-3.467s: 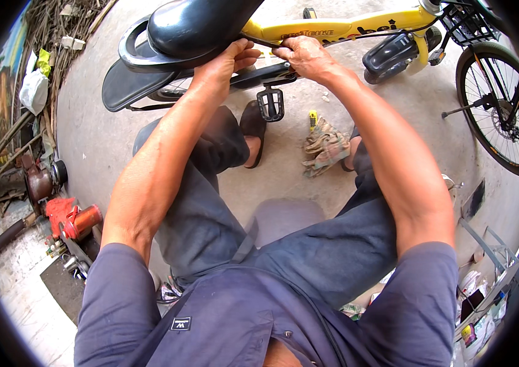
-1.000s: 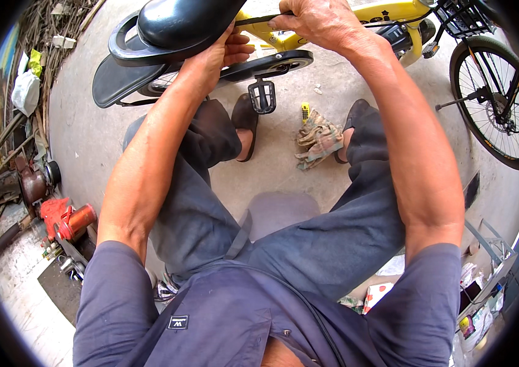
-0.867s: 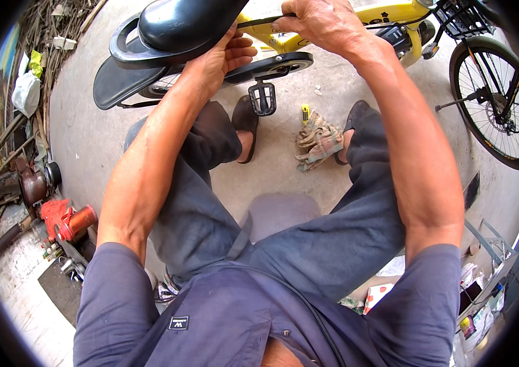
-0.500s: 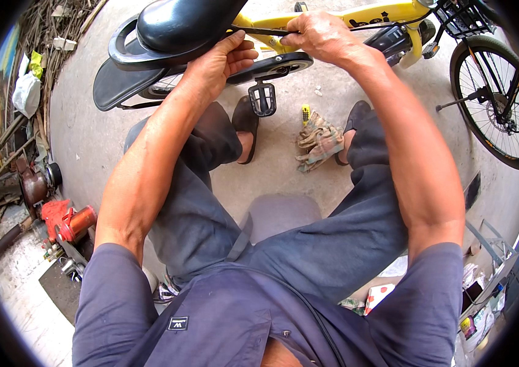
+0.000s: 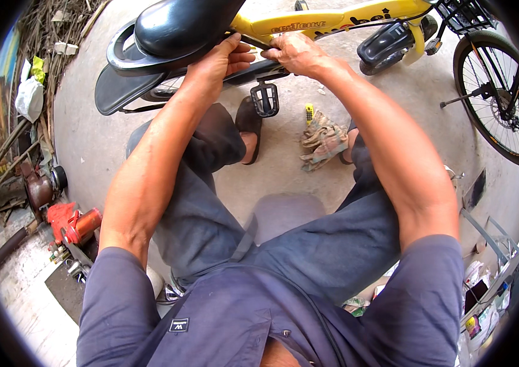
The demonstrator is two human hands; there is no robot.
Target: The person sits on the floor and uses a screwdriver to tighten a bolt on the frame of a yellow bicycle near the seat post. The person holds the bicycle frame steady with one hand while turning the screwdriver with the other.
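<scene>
A yellow bicycle frame [image 5: 345,14] with a black saddle [image 5: 177,33] stands across the far side. Just below the saddle, my left hand [image 5: 218,61] has thumb and forefinger pinched at one end of a thin, black, cable-like strip [image 5: 255,41]; the other fingers are curled loosely. My right hand [image 5: 299,54] grips the strip's other end, with its fingertips partly hidden. Between the hands the strip slants down to the right, in front of the frame. A black pedal [image 5: 264,100] hangs below them.
Crumpled work gloves [image 5: 324,142] and a yellow-black tool [image 5: 309,114] lie on the concrete between my feet. Another bicycle's wheel [image 5: 497,101] stands at right. Red tools [image 5: 79,225] and sticks [image 5: 67,30] lie at left, a metal rack [image 5: 495,244] at lower right.
My right hand has moved left and down, nearer my left hand, pulling the strip's right end lower. My left hand stays almost in place under the saddle.
</scene>
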